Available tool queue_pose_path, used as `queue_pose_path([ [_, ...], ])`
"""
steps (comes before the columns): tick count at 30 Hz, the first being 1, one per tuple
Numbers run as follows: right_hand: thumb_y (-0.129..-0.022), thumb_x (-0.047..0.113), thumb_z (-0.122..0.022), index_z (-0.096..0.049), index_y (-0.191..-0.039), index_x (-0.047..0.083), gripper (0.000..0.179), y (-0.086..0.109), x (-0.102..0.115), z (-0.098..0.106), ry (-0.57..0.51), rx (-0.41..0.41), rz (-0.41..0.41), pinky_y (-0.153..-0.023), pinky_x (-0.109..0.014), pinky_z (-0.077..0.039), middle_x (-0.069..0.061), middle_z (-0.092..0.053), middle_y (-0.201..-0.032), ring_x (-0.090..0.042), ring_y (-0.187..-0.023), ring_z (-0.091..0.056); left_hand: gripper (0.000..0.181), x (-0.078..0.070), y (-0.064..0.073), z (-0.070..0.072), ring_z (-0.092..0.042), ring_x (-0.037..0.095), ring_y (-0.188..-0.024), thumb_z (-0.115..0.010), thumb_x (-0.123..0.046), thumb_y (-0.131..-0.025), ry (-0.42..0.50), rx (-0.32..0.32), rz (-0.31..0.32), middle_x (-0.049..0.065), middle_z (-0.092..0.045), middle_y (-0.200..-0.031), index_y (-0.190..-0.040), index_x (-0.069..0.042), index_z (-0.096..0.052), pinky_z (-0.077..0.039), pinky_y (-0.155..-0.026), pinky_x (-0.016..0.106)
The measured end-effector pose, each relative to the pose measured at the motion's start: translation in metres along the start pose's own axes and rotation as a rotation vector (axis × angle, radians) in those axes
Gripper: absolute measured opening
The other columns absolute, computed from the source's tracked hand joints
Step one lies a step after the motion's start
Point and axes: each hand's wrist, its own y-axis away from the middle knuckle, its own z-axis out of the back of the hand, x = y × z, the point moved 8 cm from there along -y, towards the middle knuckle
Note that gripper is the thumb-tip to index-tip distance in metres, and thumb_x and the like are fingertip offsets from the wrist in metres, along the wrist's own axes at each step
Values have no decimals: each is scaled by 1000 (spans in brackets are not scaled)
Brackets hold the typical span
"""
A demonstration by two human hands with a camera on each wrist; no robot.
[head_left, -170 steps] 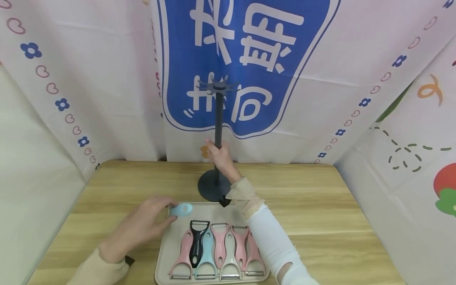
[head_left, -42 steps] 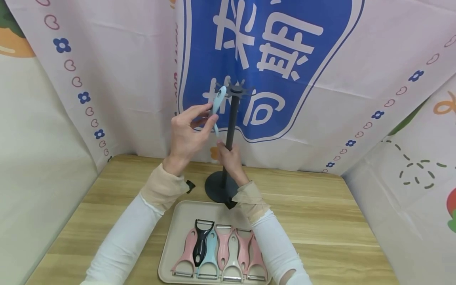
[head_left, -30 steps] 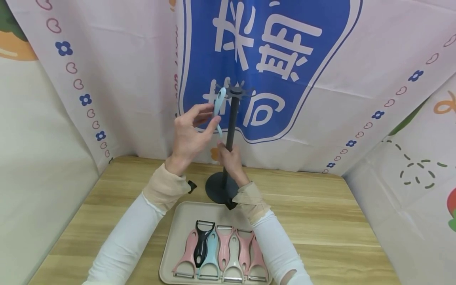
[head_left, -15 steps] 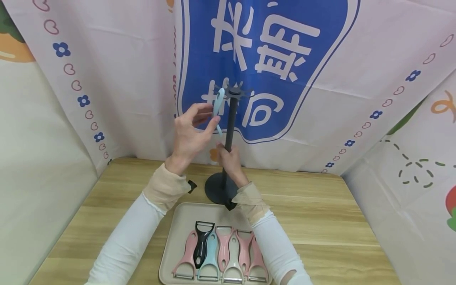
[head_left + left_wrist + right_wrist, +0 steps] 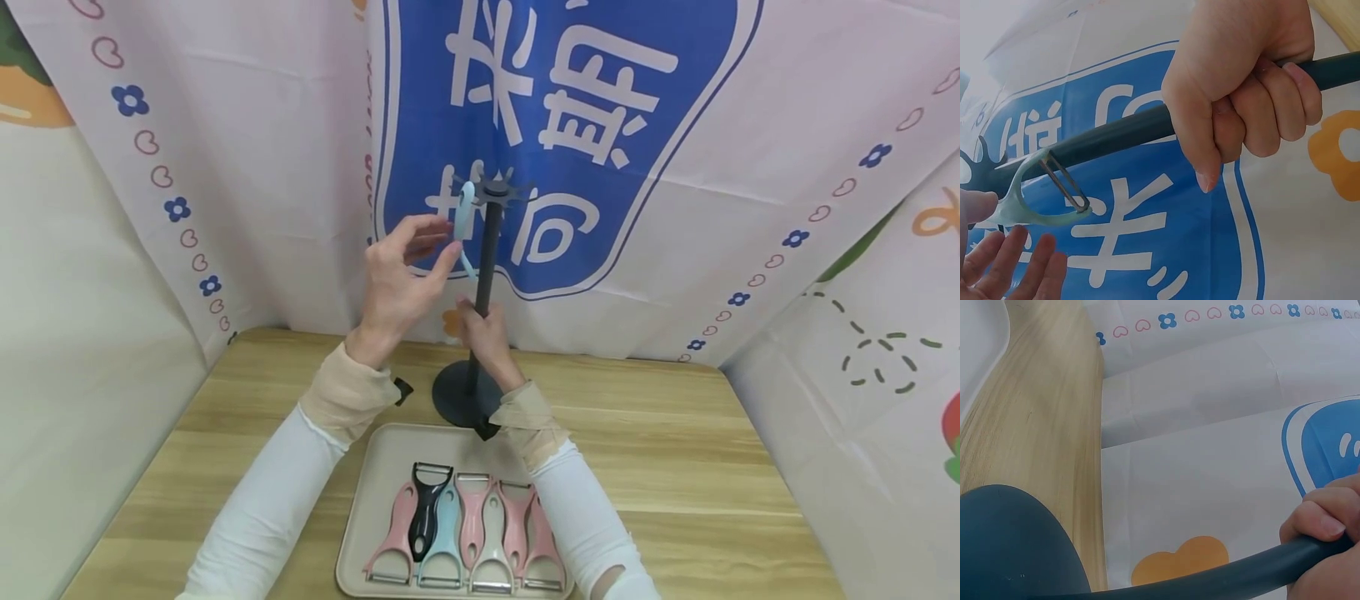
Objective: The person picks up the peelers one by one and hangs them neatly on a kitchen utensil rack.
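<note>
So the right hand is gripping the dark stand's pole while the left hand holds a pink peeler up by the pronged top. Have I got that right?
Not quite: the peeler in the left hand is light blue, not pink, as the head view shows. The rest is right: the right hand grips the dark stand's pole, and the peeler is up by the pronged top.

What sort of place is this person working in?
Probably a small staged booth or filming corner rather than a working kitchen: printed cloth hangs behind and beside a wooden table, which bears a tray of peelers and a dark stand.
</note>
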Motion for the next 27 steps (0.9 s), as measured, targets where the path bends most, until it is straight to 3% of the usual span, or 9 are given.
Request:
queue_pose_path([
  [5,-111,26,-53,-46,-57,15,56,0,1,2,19,-5,-9,-43,-28,-26,8,-41,-49,-10,-41,-34,32,0,2,2,-77,33,-109,-80,-12,-96,-19,-8,-16,19,-76,-122,-123,1,-70,-63,-92,51],
  [14,-109,27,-55,-44,-54,18,56,2,0,0,14,-13,-23,-42,-28,-25,9,-39,-48,-9,-40,-33,36,3,20,20,-77,28,-99,-82,-13,-95,-180,4,-37,13,-78,-118,-125,0,-69,-60,-84,45],
  [18,-110,27,-55,-42,-52,20,60,1,0,-2,-13,-10,-21,-42,-28,-25,9,-38,-46,-10,-38,-32,34,9,38,25,-76,26,-93,-82,-11,-95,-226,82,-55,14,-78,-113,-124,1,-69,-57,-81,35],
  [23,-111,22,-53,-41,-50,20,62,1,-1,-3,-45,4,-26,-42,-27,-25,9,-37,-44,-10,-38,-30,30,22,71,32,-75,25,-91,-82,-5,-92,-271,153,-56,12,-79,-108,-119,0,-71,-55,-82,26],
  [27,-112,20,-52,-40,-50,20,62,2,0,-3,-74,7,-23,-41,-26,-23,11,-36,-44,-9,-37,-29,29,30,93,36,-75,23,-92,-83,-4,-91,-285,187,-42,10,-79,-106,-118,-1,-72,-58,-85,28],
])
